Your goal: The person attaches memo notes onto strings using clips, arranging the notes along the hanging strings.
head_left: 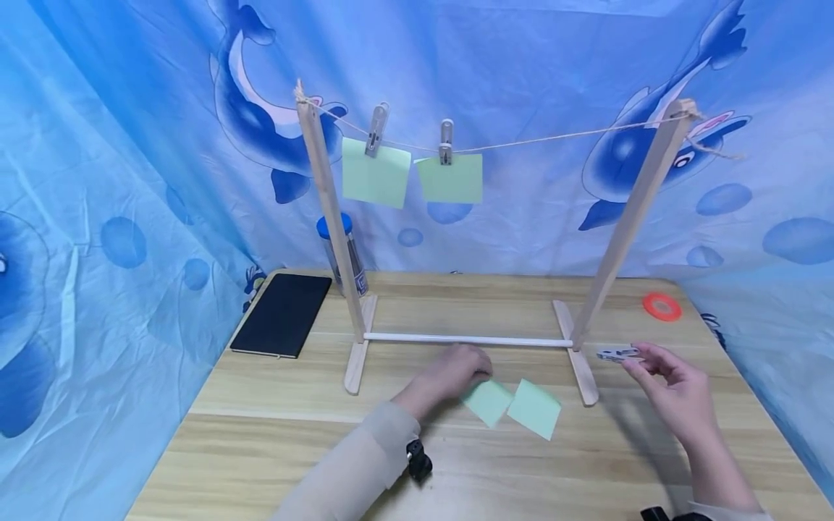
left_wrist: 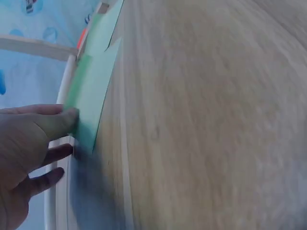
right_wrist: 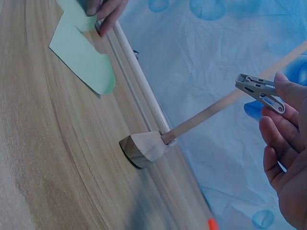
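Observation:
Two pale green paper notes lie on the wooden table in front of the stand. My left hand (head_left: 458, 370) pinches the edge of the nearer-left note (left_wrist: 92, 103) between thumb and forefinger, the other fingers spread apart. Beside it, their corners close together, is the other note (head_left: 534, 409). To the right of the stand my right hand (head_left: 677, 391) holds a grey clothespin (right_wrist: 260, 91) between thumb and fingers, above the table. On the string (head_left: 547, 138) hang two more notes, the left one (head_left: 374, 174) and the right one (head_left: 451, 179), each under a clothespin.
A wooden stand with a left post (head_left: 332, 217), a right post (head_left: 628, 224) and a white crossbar (head_left: 469, 339) spans the table. A black notebook (head_left: 282, 315) and a blue-lidded jar (head_left: 352, 253) are at the left. An orange tape roll (head_left: 662, 307) lies back right.

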Demonstrator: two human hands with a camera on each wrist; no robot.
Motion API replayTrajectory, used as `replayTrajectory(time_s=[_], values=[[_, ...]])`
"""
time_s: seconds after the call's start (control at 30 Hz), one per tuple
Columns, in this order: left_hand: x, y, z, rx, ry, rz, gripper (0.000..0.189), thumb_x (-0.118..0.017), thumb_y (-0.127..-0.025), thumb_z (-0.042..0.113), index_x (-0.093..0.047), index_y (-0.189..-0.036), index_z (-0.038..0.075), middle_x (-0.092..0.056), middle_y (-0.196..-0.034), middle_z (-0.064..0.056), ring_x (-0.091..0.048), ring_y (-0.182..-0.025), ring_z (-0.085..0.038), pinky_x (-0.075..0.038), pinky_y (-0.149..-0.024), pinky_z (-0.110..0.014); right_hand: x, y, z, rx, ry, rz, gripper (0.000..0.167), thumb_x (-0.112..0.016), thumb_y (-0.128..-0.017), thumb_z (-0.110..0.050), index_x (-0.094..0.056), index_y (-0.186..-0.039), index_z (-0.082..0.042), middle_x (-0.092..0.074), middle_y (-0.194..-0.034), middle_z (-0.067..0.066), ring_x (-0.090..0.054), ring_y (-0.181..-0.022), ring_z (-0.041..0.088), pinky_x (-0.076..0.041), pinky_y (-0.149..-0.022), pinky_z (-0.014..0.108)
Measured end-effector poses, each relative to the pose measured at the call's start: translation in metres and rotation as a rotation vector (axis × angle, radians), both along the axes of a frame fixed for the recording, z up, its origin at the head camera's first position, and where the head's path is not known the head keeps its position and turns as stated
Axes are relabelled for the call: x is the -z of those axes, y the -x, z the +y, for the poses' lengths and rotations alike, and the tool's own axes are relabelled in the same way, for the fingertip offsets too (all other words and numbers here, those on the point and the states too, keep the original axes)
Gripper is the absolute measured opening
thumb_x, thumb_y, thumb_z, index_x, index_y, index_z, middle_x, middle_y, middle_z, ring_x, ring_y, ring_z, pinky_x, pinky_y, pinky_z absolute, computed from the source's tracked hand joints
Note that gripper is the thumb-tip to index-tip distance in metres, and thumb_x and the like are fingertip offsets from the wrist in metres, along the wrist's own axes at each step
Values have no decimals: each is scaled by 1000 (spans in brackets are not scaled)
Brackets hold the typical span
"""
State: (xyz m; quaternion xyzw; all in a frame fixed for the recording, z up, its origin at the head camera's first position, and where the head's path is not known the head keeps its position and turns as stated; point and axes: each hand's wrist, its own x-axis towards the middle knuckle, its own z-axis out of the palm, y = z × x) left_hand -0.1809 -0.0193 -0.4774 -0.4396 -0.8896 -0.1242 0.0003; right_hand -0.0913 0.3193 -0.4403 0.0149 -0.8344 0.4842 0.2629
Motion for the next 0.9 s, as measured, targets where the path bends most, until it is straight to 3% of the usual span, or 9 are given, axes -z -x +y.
replayTrajectory(time_s=[0.13, 0.3, 0.4, 0.5, 0.6, 0.73, 0.9], values=[[-3, 0, -7, -120, -199, -78, 10, -70, -96, 14, -79, -101, 13, -77, -99, 4, -70, -91, -6, -52, -87, -18, 0, -1, 0, 0, -7, -1, 28, -77, -84, 10, -69, -111, 13, -68, -78, -17, -62, -72, -4, -45, -63, 9], [-16, -2, -15, -272, -509, -255, 10, -76, -91, 8, -79, -99, 3, -77, -96, -5, -72, -86, -10, -55, -80, -18, -1, -1, -2, -4, -16, -3, 29, -77, -84, 9, -69, -111, 12, -68, -78, -17, -62, -72, -3, -46, -64, 9], [-25, -2, -20, -322, -663, -322, 10, -77, -89, 2, -78, -98, -1, -77, -96, -10, -73, -84, -12, -56, -73, -17, -2, 0, -3, -1, -15, -6, 29, -78, -83, 8, -70, -111, 11, -68, -77, -17, -61, -72, -3, -46, -63, 9], [-38, -3, -23, -357, -745, -341, 10, -76, -90, 3, -79, -99, 0, -77, -95, -10, -73, -83, -13, -57, -72, -18, -5, -1, -4, -9, -13, 3, 30, -78, -82, 11, -69, -111, 11, -68, -77, -16, -61, -72, -3, -45, -62, 9], [-55, -4, -25, -371, -825, -400, 9, -77, -90, 7, -79, -97, 2, -77, -87, -7, -74, -74, -19, -59, -65, -23, -12, 1, -5, -29, -2, 16, 33, -76, -81, 14, -68, -113, 13, -67, -78, -15, -61, -73, -2, -46, -65, 8], [-86, -6, -28, -373, -909, -460, 12, -80, -88, 14, -79, -96, 4, -74, -76, -1, -68, -60, -23, -53, -49, -23, -30, 5, -7, -85, 1, 64, 36, -74, -80, 19, -68, -115, 13, -67, -79, -13, -61, -76, -1, -44, -67, 9], [-128, -4, -32, -327, -967, -379, 16, -82, -86, 21, -80, -95, 7, -74, -75, 2, -60, -55, -17, -46, -46, -22, -66, 16, -10, -206, -82, 270, 37, -73, -74, 26, -70, -109, 14, -68, -82, -11, -61, -80, -1, -44, -71, 10]])
